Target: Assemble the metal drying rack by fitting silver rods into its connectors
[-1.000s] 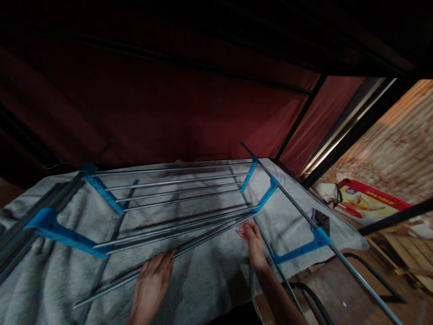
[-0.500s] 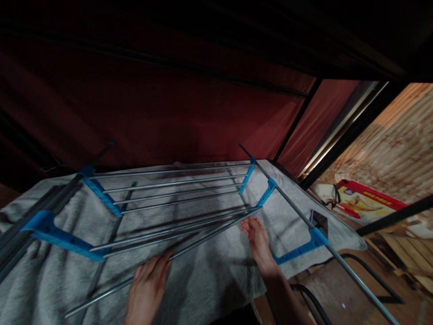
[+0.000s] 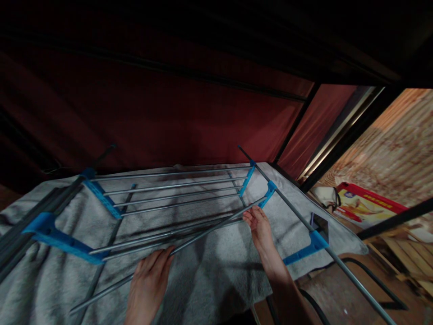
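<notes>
A metal drying rack with blue plastic brackets lies on a grey towel. A loose steel rod runs diagonally from lower left to the right bracket. My left hand rests on the rod's lower stretch, fingers stretched out and slightly curled over it. My right hand reaches to the rod's upper end near the blue bracket, fingers extended and touching the rod ends.
A dark red curtain hangs behind the rack. At the right lie a red and yellow box, wooden slats and a black frame bar. A small dark clip sits on the right rail.
My right hand has moved up and right toward the blue bracket. The loose rod's far end has risen with it. My left hand has shifted only slightly.
</notes>
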Motion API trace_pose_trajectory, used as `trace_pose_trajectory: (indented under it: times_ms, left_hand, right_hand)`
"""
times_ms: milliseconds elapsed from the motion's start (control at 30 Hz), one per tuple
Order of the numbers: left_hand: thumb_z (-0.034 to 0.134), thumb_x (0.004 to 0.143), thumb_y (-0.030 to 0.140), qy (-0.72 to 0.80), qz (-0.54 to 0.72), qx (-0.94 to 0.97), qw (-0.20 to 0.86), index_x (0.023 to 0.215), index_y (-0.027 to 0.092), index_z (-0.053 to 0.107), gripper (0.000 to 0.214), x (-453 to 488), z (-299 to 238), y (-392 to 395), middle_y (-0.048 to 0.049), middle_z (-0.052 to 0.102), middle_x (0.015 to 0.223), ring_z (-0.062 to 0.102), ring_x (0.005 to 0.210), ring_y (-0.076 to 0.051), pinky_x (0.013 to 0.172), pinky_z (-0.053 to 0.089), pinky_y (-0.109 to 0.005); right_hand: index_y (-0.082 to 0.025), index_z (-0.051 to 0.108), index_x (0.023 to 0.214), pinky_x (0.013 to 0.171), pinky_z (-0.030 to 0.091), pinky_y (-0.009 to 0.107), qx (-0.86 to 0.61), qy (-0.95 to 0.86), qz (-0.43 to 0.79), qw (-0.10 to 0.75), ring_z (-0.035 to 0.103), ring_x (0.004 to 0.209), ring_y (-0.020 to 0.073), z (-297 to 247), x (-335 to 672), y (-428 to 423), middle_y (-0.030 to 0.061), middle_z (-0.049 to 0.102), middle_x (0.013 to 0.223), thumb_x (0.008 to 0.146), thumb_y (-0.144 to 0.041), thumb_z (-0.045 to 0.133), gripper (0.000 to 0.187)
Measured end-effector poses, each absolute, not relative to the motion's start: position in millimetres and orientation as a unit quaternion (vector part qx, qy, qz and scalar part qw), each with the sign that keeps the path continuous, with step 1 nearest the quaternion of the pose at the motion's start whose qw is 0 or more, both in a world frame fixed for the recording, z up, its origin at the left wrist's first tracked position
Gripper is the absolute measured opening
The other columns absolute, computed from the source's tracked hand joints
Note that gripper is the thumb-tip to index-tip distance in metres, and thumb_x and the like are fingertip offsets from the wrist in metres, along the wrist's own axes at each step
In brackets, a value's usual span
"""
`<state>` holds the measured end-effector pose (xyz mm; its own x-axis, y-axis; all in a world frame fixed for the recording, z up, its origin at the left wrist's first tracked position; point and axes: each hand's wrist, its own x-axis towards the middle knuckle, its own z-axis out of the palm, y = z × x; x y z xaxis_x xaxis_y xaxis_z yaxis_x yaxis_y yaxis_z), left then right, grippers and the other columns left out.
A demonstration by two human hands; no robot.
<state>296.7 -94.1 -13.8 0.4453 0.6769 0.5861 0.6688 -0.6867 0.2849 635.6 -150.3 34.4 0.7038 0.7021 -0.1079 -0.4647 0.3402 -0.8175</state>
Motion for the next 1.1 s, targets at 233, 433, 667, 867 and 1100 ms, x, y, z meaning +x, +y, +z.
trace_pose_trajectory:
  times_ms: [233, 433, 667, 867, 1100]
  left_hand:
    - [0.038, 0.105, 0.04, 0.39, 0.354, 0.85, -0.02, 0.117, 0.022, 0.068, 0.037, 306.9, -7.6, -93.5, -0.0057, 0.074, 0.101, 0.068, 0.088, -0.023, 0.081, 0.051, -0.037]
    - [0.037, 0.105, 0.04, 0.388, 0.363, 0.847, -0.024, 0.119, 0.021, 0.068, 0.039, 314.3, -2.7, -89.4, -0.0079, 0.074, 0.107, 0.067, 0.095, -0.025, 0.087, 0.049, -0.039]
    - [0.041, 0.104, 0.037, 0.377, 0.373, 0.848, -0.029, 0.119, 0.02, 0.068, 0.036, 314.6, 6.1, -82.3, -0.0075, 0.073, 0.102, 0.066, 0.09, -0.024, 0.084, 0.048, -0.038]
    - [0.044, 0.103, 0.031, 0.358, 0.374, 0.853, -0.061, 0.119, 0.019, 0.066, 0.03, 314.7, 15.1, -76.6, -0.0074, 0.072, 0.101, 0.065, 0.089, -0.024, 0.083, 0.047, -0.038]
    - [0.047, 0.102, 0.026, 0.344, 0.383, 0.853, -0.085, 0.121, 0.019, 0.063, 0.026, 316.1, 30.5, -68.9, -0.0075, 0.071, 0.101, 0.063, 0.089, -0.024, 0.082, 0.046, -0.038]
  right_hand:
    - [-0.023, 0.066, 0.086, 0.065, 0.058, 0.025, -0.45, -0.149, 0.336, 0.814, 0.068, 0.071, 0.013, 43.2, 643.8, -144.5, -0.0032, 0.068, 0.077, 0.071, -0.039, 0.085, 0.028]
    - [-0.023, 0.065, 0.087, 0.065, 0.057, 0.023, -0.443, -0.157, 0.328, 0.819, 0.067, 0.07, 0.0115, 46.9, 651.8, -138.2, -0.0043, 0.068, 0.076, 0.071, -0.039, 0.086, 0.031]
    - [-0.021, 0.065, 0.087, 0.065, 0.057, 0.024, -0.433, -0.146, 0.331, 0.826, 0.068, 0.069, 0.0117, 48.3, 653.8, -137.2, -0.0045, 0.068, 0.076, 0.069, -0.038, 0.087, 0.033]
    - [-0.023, 0.066, 0.086, 0.066, 0.059, 0.025, -0.44, -0.165, 0.327, 0.82, 0.069, 0.071, 0.0127, 50.9, 654.6, -140.4, -0.0046, 0.069, 0.076, 0.069, -0.038, 0.088, 0.031]
    - [-0.023, 0.067, 0.084, 0.066, 0.058, 0.024, -0.43, -0.151, 0.345, 0.82, 0.068, 0.071, 0.0121, 54.6, 652.8, -140.0, -0.0033, 0.071, 0.077, 0.069, -0.036, 0.087, 0.029]
